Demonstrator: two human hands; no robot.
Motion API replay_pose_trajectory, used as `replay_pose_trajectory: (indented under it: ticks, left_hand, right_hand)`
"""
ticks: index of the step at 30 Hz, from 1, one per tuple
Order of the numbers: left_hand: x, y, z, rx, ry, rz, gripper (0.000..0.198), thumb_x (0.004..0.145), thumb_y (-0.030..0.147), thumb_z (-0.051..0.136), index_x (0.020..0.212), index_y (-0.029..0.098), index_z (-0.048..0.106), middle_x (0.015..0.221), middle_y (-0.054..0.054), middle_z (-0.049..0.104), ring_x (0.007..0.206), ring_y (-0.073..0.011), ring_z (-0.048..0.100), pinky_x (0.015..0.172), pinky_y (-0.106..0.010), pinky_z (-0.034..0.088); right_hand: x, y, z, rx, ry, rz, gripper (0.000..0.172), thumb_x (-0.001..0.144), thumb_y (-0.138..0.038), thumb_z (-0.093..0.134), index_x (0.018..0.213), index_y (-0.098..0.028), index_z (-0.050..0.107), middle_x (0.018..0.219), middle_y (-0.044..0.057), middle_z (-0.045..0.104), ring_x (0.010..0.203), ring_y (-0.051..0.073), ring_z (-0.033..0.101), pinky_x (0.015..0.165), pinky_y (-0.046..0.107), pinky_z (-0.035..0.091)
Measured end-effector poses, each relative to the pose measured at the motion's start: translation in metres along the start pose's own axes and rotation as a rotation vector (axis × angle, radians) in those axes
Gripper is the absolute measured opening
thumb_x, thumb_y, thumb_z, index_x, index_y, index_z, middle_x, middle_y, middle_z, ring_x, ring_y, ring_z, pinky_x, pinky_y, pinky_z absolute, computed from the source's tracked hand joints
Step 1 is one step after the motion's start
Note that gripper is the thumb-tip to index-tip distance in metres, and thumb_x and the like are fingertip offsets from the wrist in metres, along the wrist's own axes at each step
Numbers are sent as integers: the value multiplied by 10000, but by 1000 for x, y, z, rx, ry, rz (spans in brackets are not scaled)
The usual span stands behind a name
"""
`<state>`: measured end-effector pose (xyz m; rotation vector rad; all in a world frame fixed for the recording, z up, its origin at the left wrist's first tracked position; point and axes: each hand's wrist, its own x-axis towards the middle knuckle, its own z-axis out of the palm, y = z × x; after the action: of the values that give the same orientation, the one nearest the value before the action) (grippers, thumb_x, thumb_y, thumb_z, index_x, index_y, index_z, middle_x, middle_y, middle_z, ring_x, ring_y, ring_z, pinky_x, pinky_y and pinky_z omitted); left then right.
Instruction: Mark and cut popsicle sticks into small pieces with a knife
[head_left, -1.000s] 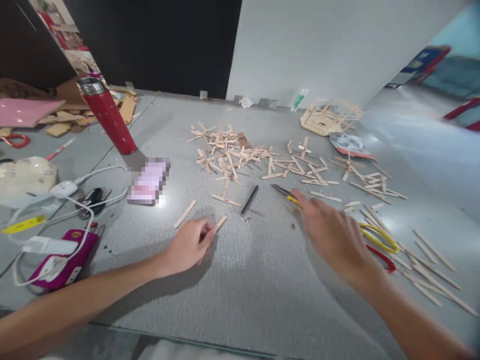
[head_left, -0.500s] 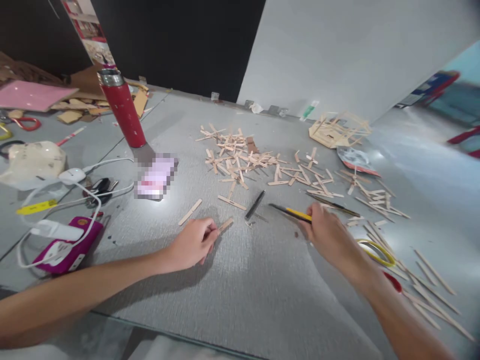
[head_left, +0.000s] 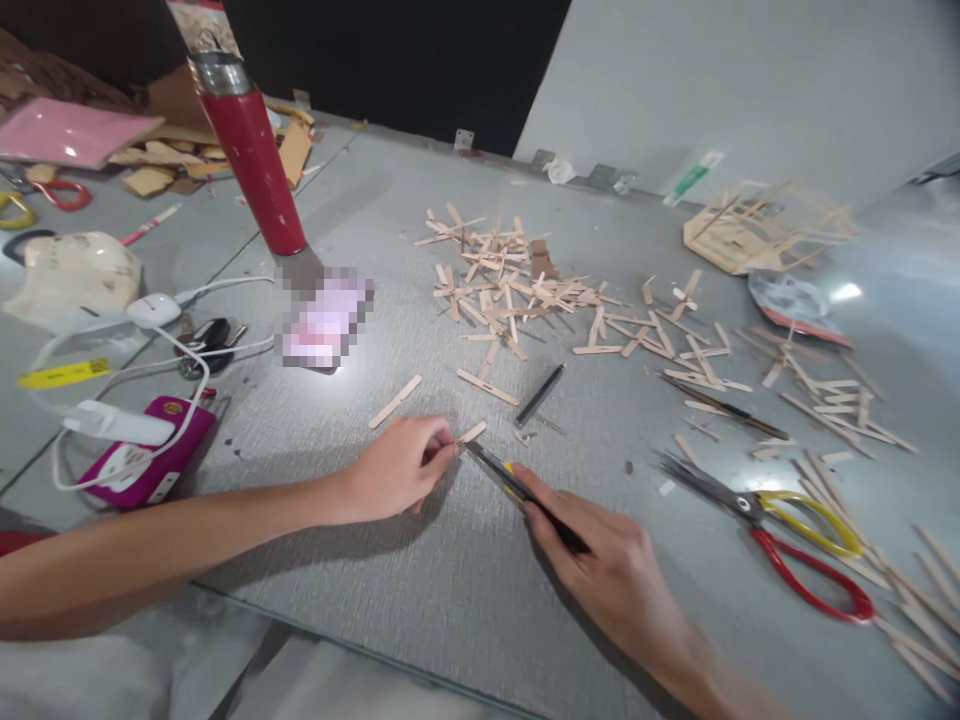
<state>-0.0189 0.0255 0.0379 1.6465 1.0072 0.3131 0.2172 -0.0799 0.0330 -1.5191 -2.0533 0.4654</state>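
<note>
Between the fingertips of my left hand (head_left: 409, 465) is a short flat wooden stick (head_left: 474, 431), its free end pointing up and right. My right hand (head_left: 592, 555) is wrapped round a yellow and black utility knife (head_left: 517, 485). The knife's blade tip touches or lies very close to the stick, right beside my left fingertips. Another flat wooden stick (head_left: 395, 402) lies just above my left hand. A dark pen-like rod (head_left: 540, 394) rests on the grey table (head_left: 420, 620) above the knife, with small shavings by its lower end.
A pile of small joined wooden sticks (head_left: 510, 280) spreads across the middle. Red and yellow-handled scissors (head_left: 750, 510) lie right, near tweezers (head_left: 724, 405) and loose strips. A wooden frame model (head_left: 735, 240) stands behind. At left are a red bottle (head_left: 255, 165), a phone (head_left: 328, 318) and a purple power bank (head_left: 150, 455).
My right hand has brought the knife left and down to the stick in my left hand. The scissors, formerly mostly covered by my right arm, now show fully. The view has shifted.
</note>
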Motion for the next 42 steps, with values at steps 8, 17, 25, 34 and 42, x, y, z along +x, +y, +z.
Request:
replay_pose_trajectory:
  ticks: [8,17,25,34,42]
  left_hand:
    - [3,1,-1,67,-5,24,297,1018,305,443,741,204,474,513,51,548,346,-91,518,405,-203,330]
    - [4,7,-1,137,23,15,289,982,281,464,706,201,499,514,35,552,412,-99,475,464,-233,301]
    - [5,6,0,148,49,20,270,988,290,462,738,201,515,533,36,546,439,-103,468,487,-236,315]
    - [7,6,-1,191,34,40,273,992,284,467,746,189,540,544,35,541,464,-99,422,515,-254,298]
    - [7,3,-1,197,34,64,258,991,272,479,750,191,525,542,45,523,472,-96,408,529,-256,290]
  right_hand:
    - [1,-1,3,-21,32,-43,381,1010,-133,525,1377,-133,628,937,72,780,744,122,730,686,217,582]
    - [3,-2,1,-27,46,-43,401,1002,-138,519,1380,-186,645,874,44,778,699,124,727,653,220,588]
    - [3,-3,1,-62,46,-58,406,1006,-135,521,1394,-181,630,779,4,740,596,91,662,607,205,545]
    - [1,0,2,-55,46,-53,391,1012,-146,522,1387,-168,629,878,37,775,669,103,708,630,205,564]
    - [2,-2,1,-93,26,-86,413,1023,-163,491,1415,-170,620,736,2,690,579,92,634,599,198,538]
